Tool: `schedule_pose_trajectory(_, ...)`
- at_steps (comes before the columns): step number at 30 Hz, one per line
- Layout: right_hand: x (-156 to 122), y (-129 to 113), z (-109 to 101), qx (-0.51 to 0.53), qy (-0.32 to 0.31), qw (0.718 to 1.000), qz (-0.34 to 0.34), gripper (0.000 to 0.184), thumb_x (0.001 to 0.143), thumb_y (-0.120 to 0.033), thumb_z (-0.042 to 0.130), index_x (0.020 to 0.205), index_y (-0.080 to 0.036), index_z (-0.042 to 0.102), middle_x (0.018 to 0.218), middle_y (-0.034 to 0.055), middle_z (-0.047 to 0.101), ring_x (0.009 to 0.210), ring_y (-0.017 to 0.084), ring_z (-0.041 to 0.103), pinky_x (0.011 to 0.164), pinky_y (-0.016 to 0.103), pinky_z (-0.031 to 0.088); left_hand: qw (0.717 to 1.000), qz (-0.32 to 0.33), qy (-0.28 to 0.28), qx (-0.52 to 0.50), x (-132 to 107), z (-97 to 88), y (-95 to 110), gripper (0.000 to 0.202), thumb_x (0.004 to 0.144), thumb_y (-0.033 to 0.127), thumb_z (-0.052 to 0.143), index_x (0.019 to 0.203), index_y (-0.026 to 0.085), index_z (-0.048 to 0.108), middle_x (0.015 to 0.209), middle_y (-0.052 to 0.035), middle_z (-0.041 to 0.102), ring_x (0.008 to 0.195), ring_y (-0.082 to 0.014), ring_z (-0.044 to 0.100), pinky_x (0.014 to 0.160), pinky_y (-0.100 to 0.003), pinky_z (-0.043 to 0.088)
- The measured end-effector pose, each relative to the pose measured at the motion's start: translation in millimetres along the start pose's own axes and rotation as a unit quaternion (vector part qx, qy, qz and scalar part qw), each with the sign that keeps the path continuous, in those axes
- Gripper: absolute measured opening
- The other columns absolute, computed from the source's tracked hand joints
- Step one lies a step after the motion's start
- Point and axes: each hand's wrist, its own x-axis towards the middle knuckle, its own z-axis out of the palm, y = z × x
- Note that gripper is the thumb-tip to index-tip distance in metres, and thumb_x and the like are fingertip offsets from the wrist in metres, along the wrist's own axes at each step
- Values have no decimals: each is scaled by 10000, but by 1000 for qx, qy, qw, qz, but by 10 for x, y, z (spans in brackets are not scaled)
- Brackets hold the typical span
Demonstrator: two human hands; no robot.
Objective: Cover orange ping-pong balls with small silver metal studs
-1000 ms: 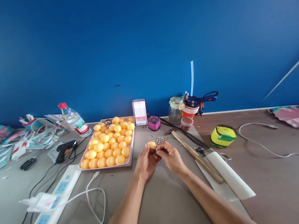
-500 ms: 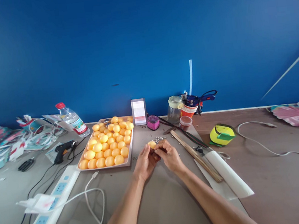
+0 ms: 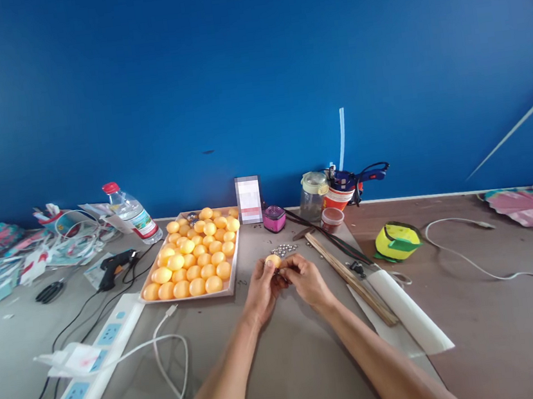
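My left hand (image 3: pixel 261 292) is closed around an orange ping-pong ball (image 3: pixel 273 261), its thumb on the near side. Close against it, my right hand (image 3: pixel 307 280) has its fingertips pinched together at the ball's lower right; whatever they grip is too small and hidden to name. Just beyond the fingers lies a little heap of shiny silver beads (image 3: pixel 283 249). To the left of my hands stands a shallow pale box (image 3: pixel 232 284) filled with many more orange balls (image 3: pixel 192 272).
Leftward are a white power strip (image 3: pixel 82 377), a glue gun (image 3: pixel 112 270), scissors (image 3: pixel 50 291) and a water bottle (image 3: pixel 133 214). On the right lie wooden sticks (image 3: pixel 352 283), a white paper roll (image 3: pixel 409 311) and a yellow-green tape measure (image 3: pixel 398 241). A jar (image 3: pixel 313 197) stands behind.
The ball shows a little more between my fingers, and my left thumb lies differently on it. The whole view has shifted slightly; both hands stay together in the same place.
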Motion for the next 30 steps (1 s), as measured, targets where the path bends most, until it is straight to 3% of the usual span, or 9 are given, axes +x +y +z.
schedule_pose_trajectory(8, -35, -86, 45, 30, 2, 999, 25, 126, 653, -247, 555, 687, -220, 436, 457, -74, 518, 417, 118, 491, 439, 244, 389, 1000, 8, 4, 20, -22, 36, 20, 298, 764, 414, 630, 825, 159, 488, 654, 23, 534, 520, -76, 481, 517, -218, 378)
schedule_pose_trajectory(15, -39, -84, 38, -21, 12, 1000, 19, 140, 678, -266, 550, 641, -225, 421, 429, -73, 489, 395, 113, 463, 414, 234, 358, 999, 12, 9, 36, -45, 46, -12, 312, 747, 428, 644, 814, 165, 489, 611, 32, 529, 494, -83, 478, 505, -220, 367)
schedule_pose_trajectory(20, 2, -72, -10, -7, -2, 1000, 18, 182, 684, -326, 590, 661, -214, 448, 464, -74, 460, 408, 102, 424, 417, 226, 342, 999, -21, 4, -28, -7, 13, -3, 347, 751, 474, 623, 803, 146, 525, 686, -6, 561, 542, -97, 511, 540, -237, 395)
schedule_pose_trajectory(22, 34, -69, -103, -13, -2, 1000, -6, 202, 737, -393, 544, 698, -207, 477, 490, -60, 465, 436, 111, 429, 450, 239, 362, 997, -46, 13, -60, 21, -7, 26, 394, 748, 525, 600, 791, 140, 531, 684, -15, 565, 511, -88, 489, 535, -240, 395)
schedule_pose_trajectory(23, 52, -61, -164, -52, 26, 998, -32, 223, 764, -417, 518, 716, -200, 500, 511, -43, 484, 463, 123, 444, 468, 249, 370, 996, -55, 21, -73, 33, -16, 41, 414, 748, 548, 585, 791, 140, 532, 678, -15, 563, 491, -82, 472, 531, -241, 394)
schedule_pose_trajectory(25, 89, -30, -292, -196, 90, 970, -110, 202, 784, -374, 514, 744, -181, 556, 678, 34, 587, 632, 171, 533, 601, 296, 428, 993, -65, 37, -90, 50, -29, 64, 437, 747, 578, 564, 792, 145, 529, 667, -11, 558, 467, -74, 445, 522, -240, 390)
schedule_pose_trajectory(27, 118, 20, -388, -349, 107, 912, -189, 175, 792, -308, 511, 837, -168, 605, 883, 106, 627, 861, 238, 554, 777, 371, 425, 993, -65, 44, -93, 57, -34, 70, 438, 743, 585, 564, 785, 151, 522, 658, -9, 556, 468, -76, 443, 517, -239, 386)
schedule_pose_trajectory(30, 131, 96, -418, -507, 78, 837, -188, 334, 805, -277, 519, 1117, -166, 570, 1142, 141, 581, 1044, 280, 501, 882, 421, 376, 994, -62, 36, -89, 53, -23, 61, 423, 742, 574, 572, 758, 158, 499, 670, -14, 570, 477, -80, 458, 521, -238, 383)
